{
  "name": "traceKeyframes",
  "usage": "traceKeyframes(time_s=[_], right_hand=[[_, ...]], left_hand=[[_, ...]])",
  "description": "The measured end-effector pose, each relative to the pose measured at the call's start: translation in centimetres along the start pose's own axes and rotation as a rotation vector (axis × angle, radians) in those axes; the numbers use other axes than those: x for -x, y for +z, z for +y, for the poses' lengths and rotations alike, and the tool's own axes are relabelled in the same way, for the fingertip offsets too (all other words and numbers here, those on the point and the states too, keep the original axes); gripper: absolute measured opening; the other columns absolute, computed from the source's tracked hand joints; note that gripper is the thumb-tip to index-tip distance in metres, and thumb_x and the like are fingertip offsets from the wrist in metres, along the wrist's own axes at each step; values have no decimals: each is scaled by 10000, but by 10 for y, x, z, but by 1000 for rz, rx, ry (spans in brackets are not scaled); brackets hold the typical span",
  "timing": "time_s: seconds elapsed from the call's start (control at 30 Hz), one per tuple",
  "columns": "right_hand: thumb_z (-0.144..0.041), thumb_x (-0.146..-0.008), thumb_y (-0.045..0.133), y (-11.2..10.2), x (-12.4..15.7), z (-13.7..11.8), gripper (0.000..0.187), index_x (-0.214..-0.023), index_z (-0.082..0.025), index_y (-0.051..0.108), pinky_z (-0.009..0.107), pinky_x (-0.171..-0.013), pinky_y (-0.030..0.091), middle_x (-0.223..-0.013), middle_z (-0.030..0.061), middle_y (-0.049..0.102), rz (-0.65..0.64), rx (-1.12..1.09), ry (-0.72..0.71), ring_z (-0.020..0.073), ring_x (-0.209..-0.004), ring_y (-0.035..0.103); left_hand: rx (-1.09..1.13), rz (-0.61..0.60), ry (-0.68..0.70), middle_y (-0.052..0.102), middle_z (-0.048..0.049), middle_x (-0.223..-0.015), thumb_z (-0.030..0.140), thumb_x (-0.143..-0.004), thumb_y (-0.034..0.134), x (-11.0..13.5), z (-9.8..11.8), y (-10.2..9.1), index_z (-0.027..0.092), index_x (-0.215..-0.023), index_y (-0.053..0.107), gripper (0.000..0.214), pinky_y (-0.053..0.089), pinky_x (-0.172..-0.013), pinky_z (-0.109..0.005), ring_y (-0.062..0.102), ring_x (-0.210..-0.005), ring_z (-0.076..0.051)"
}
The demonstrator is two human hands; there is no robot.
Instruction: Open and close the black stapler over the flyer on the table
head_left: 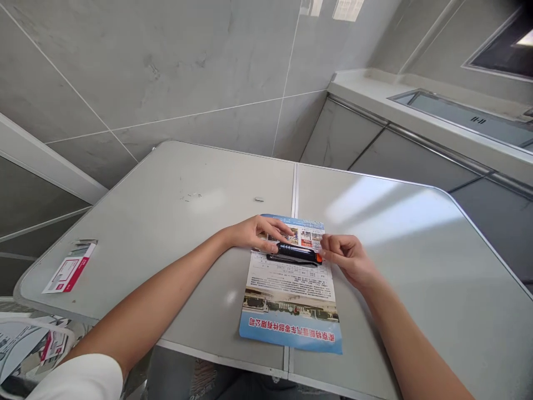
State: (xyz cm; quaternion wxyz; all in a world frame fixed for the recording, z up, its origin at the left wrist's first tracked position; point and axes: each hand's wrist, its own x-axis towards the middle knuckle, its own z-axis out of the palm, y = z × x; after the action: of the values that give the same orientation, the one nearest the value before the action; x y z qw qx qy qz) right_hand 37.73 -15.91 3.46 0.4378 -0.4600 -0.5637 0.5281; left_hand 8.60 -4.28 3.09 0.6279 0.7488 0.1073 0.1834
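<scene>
The black stapler (296,253) lies across the leaflet (291,280) on the table (200,183), its orange-marked end towards three o'clock. Your left hand (252,233) sits at the stapler's ten o'clock, open, fingers loosely extended over the leaflet and thumb at the black end. Your right hand (348,258) is at three o'clock, fingers curled beside the orange end; you cannot tell whether they pinch it. Your hands cover parts of the leaflet's edges, and its small print is unreadable. At eleven o'clock lies a small grey piece (259,199), hard to identify; at nine, well apart, a red-and-white packet (69,269).
</scene>
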Motion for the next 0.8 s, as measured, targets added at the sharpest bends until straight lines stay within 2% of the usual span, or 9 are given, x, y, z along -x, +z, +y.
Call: traceKeyframes(time_s=[0.1,0.17,0.23,0.3,0.37,0.5,0.57,0.67,0.8], right_hand=[[-443,-901,770,15,-3,-5,264,-828,-234,626,360,-735,449,-833,27,589,42,225,-219,204,-807,538],[-437,-848,830,26,-4,-5,325,-1078,-251,696,415,-878,490,-1038,72,679,-44,439,-289,256,-988,599],[-392,-842,842,34,-3,-2,408,-1203,-271,695,430,-908,511,-1092,77,712,-87,590,-293,272,-1034,625],[-335,-899,781,39,0,0,357,-1243,-286,698,402,-838,543,-1052,68,730,-79,649,-274,253,-973,656],[-295,-933,736,40,4,1,296,-1229,-292,720,376,-773,562,-1017,61,740,-39,643,-286,235,-919,676],[-247,-908,759,35,8,-6,316,-1216,-315,742,400,-732,580,-990,48,772,210,659,-448,241,-876,679],[-185,-913,724,32,9,-11,408,-1288,-346,716,447,-771,574,-1059,43,794,309,755,-601,258,-896,679],[-90,-922,653,31,13,-15,571,-1404,-396,648,476,-831,531,-1201,21,789,311,957,-798,266,-947,689],[-52,-937,667,31,21,-10,647,-1440,-455,609,438,-861,476,-1219,-26,787,328,1161,-846,238,-938,703]], left_hand=[[2,-4,17,665,-135,-1411,356,-872,815,2,-2,-1,300,-1202,805,335,500,-1121,-474,588,-1369,-314],[10,-7,42,652,-144,-1418,357,-892,796,2,-2,-1,291,-1225,796,339,482,-1133,-489,585,-1368,-315],[25,-12,60,643,-149,-1427,371,-898,790,2,-1,-1,285,-1244,786,356,465,-1145,-507,575,-1378,-322],[62,13,63,626,-150,-1456,413,-907,779,2,1,0,282,-1272,769,388,446,-1158,-527,558,-1396,-333],[144,97,68,605,-156,-1489,482,-937,729,1,3,2,269,-1312,743,431,406,-1191,-537,535,-1423,-336],[437,236,44,524,-179,-1574,498,-967,682,2,6,2,226,-1417,654,526,376,-1222,-525,453,-1498,-346],[574,196,-23,471,-183,-1618,425,-942,731,4,5,1,216,-1458,611,569,395,-1213,-512,468,-1489,-353],[712,68,-130,537,-202,-1560,354,-939,730,7,3,-3,181,-1494,572,603,374,-1235,-494,551,-1426,-338],[799,6,-181,653,-211,-1425,302,-972,665,8,1,-7,144,-1499,562,559,386,-1226,-480,593,-1390,-324]])
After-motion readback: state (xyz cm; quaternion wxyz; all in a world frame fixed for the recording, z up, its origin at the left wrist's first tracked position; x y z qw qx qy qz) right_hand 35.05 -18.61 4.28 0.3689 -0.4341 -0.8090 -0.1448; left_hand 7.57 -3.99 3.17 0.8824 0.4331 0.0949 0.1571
